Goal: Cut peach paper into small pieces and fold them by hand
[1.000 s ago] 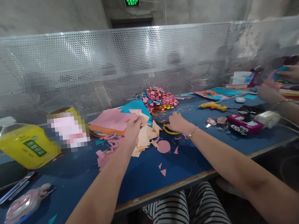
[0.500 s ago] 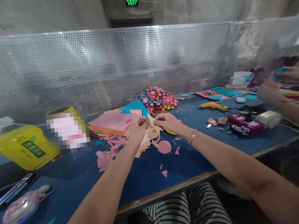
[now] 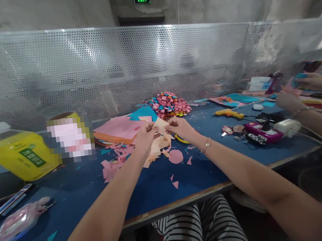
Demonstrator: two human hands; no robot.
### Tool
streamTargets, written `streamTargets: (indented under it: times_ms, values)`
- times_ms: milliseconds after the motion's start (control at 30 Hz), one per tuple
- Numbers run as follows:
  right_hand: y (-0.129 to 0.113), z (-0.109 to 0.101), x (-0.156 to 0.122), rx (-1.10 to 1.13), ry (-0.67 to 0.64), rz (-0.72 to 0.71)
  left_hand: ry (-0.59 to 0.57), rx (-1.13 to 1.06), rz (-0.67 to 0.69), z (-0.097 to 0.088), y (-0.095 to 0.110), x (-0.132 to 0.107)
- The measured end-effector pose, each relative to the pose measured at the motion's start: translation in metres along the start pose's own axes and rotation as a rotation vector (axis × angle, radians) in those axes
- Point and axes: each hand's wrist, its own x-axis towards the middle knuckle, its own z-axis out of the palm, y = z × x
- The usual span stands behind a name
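Between my hands is a small cream piece of paper (image 3: 161, 126), held up above the table. My left hand (image 3: 147, 134) pinches its left edge. On the opposite edge, the fingers of my right hand (image 3: 181, 129) are closed. Below them lie more cream paper pieces (image 3: 154, 149) and a pink paper circle (image 3: 176, 156). Pink paper scraps (image 3: 112, 167) are strewn to the left of these. A stack of pink and orange sheets (image 3: 118, 130) with a blue sheet (image 3: 140, 114) lies just beyond my left hand.
A heap of small coloured paper pieces (image 3: 169, 104) stands near the perforated metal screen (image 3: 141, 56). At left is a yellow-labelled bottle (image 3: 26, 154); a yellow glue gun (image 3: 228, 114) and a purple power strip (image 3: 264, 133) lie at right. Another person's hand (image 3: 314, 81) works at far right.
The cream paper now shows as a broader flat face between my hands, which have moved slightly apart and up. The view has shifted a little.
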Motion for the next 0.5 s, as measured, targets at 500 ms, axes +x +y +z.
streamTargets:
  times_ms: [500]
  values:
    - [0.005, 0.003, 0.002, 0.177, 0.017, -0.009, -0.079, -0.106, -0.016, -0.005, -0.012, 0.009]
